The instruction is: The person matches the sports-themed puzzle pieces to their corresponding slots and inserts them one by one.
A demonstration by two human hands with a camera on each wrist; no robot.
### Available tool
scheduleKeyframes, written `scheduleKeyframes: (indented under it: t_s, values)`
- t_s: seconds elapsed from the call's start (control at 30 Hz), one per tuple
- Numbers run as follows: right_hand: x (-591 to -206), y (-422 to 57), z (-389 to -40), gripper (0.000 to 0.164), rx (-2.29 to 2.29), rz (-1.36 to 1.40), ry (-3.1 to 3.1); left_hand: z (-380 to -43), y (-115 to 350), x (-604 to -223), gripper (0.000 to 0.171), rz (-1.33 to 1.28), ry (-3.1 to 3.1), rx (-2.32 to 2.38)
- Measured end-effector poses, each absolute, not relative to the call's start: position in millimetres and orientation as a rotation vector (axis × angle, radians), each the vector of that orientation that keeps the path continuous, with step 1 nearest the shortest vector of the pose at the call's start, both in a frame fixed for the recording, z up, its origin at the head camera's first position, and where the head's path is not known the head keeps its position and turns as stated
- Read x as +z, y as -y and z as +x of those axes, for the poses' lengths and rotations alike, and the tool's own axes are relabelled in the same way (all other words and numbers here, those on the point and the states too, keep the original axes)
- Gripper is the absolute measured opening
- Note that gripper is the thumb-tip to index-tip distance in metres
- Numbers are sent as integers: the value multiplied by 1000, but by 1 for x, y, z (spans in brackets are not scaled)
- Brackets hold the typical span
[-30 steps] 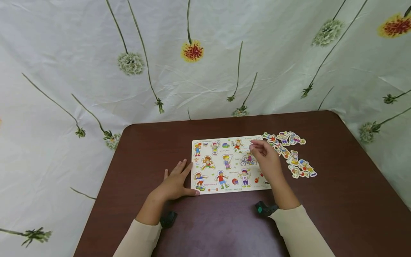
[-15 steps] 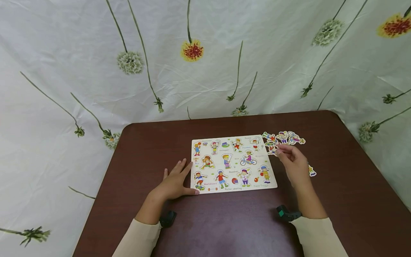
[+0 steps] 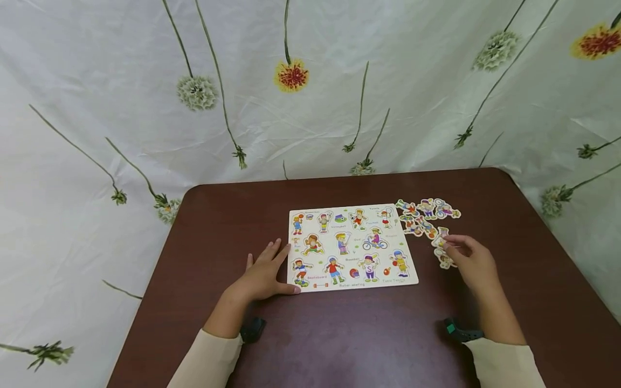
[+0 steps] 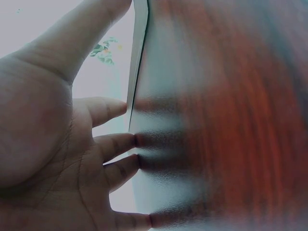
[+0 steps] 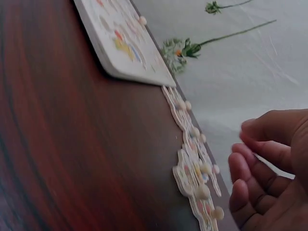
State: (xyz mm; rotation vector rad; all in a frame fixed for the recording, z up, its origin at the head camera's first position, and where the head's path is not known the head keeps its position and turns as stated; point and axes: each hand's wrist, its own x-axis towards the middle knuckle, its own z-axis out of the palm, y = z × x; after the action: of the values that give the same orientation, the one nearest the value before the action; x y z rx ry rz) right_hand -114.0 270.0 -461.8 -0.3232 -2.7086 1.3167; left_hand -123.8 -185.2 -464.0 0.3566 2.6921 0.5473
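A white puzzle board (image 3: 349, 275) printed with children playing sports lies on the table. At its lower left corner my left hand (image 3: 257, 277) rests with fingers spread, thumb on the corner and index fingertip at the edge; the left wrist view shows this hand (image 4: 53, 144) along the board's side. To the right of the board lie several knobbed puzzle pieces (image 3: 428, 229). Over the nearer ones, my right hand (image 3: 473, 267) has its fingers loosely bent, overlapping a piece (image 3: 440, 240). In the right wrist view, nothing shows between the fingers of this hand (image 5: 269, 178).
The dark brown wooden table (image 3: 339, 334) has rounded far corners. Behind it hangs a pale cloth (image 3: 310, 124) with printed flowers. More pieces (image 3: 427, 207) lie close to the board's far right corner.
My right hand has moved right and nearer, from over the board's right side, past the far pieces, to the nearer ones. The left hand has stayed at the board's corner.
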Motion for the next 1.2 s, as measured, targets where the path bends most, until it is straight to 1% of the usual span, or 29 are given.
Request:
scheduleKeyframes:
  t_s: [0.2,0.4,1.2]
  values:
    - [-463,-280,-111,27,1113,-231,2870,-124,186,-462,109,356,-2687,535]
    - [-470,-285,-109,22,1060,-188,2990,-123,186,-461,108,362,-2690,535]
    - [-471,-283,-107,21,1006,-170,2981,-123,185,-460,108,360,-2692,531]
